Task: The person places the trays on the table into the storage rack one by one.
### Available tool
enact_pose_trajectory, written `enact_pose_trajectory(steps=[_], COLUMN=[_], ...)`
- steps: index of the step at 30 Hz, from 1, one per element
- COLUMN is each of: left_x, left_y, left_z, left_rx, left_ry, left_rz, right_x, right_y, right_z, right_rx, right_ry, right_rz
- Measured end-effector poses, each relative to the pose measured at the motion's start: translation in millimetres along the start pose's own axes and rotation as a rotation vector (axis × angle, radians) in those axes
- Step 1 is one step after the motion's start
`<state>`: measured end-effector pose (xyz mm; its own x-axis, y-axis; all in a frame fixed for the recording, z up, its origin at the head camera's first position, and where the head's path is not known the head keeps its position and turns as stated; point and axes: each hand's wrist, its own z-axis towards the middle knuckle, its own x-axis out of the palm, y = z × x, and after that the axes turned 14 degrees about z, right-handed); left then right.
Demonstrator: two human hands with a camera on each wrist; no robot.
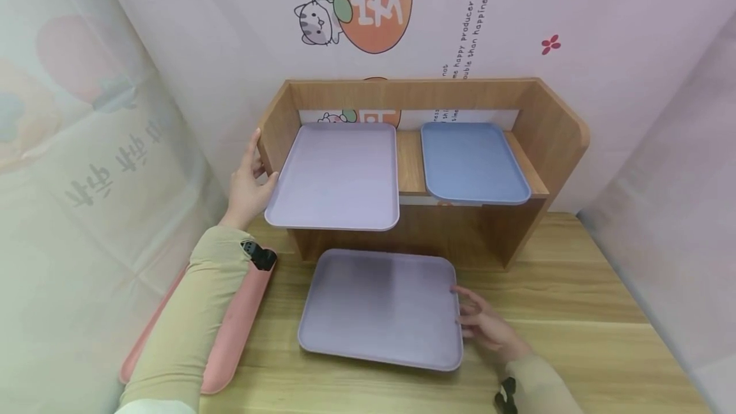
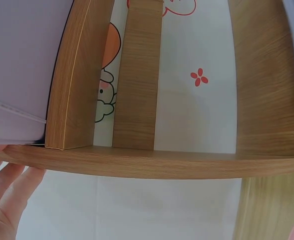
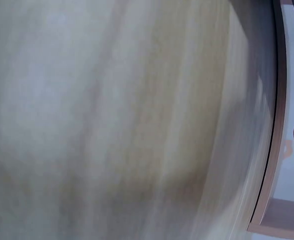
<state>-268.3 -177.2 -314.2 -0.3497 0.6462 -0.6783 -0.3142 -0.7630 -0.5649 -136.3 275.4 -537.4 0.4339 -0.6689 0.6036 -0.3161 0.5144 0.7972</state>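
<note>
At the wooden shelf's (image 1: 562, 126) left side panel, my left hand (image 1: 248, 189) grips the edge, thumb inward by a large lilac tray. In the left wrist view, fingers (image 2: 18, 192) lie along that panel's outer face. The lilac tray (image 1: 339, 174) rests on the upper board and overhangs its front. To its right sits a smaller blue tray (image 1: 474, 161). Below, in front of the shelf, is a second purple tray (image 1: 379, 312); my right hand (image 1: 489, 328) holds its right rim, fingertips at the edge. The right wrist view is mostly blurred tabletop.
A pink tray (image 1: 238, 331) lies at the left, partly under my left forearm. The wood-grain tabletop (image 1: 598, 350) stretches to the right. White printed sheets (image 1: 230, 37) stand behind the shelf and along both sides.
</note>
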Motion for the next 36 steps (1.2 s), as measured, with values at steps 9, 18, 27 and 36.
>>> enact_pose_trajectory(steps=[9,18,27,36], left_x=[-1.4,-0.7,-1.8,-1.6], left_y=[-3.4,-2.3,-2.2,-3.2], left_z=[-0.3,0.3,-0.5,-0.7], left_rx=[-0.016,-0.019,-0.021,-0.032], left_ry=[0.019,0.020,0.026,0.029], left_rz=[0.005,0.006,0.001,0.015], right_x=[-6,-10,-16,-14], right_y=[5,5,2,-3], right_z=[-1.0,-1.1,-1.2,4.6], right_rx=[-0.069,-0.079,-0.098,-0.062], right_ry=[-0.032,-0.141,-0.197,-0.496], right_rz=[0.072,0.046,0.061,-0.002])
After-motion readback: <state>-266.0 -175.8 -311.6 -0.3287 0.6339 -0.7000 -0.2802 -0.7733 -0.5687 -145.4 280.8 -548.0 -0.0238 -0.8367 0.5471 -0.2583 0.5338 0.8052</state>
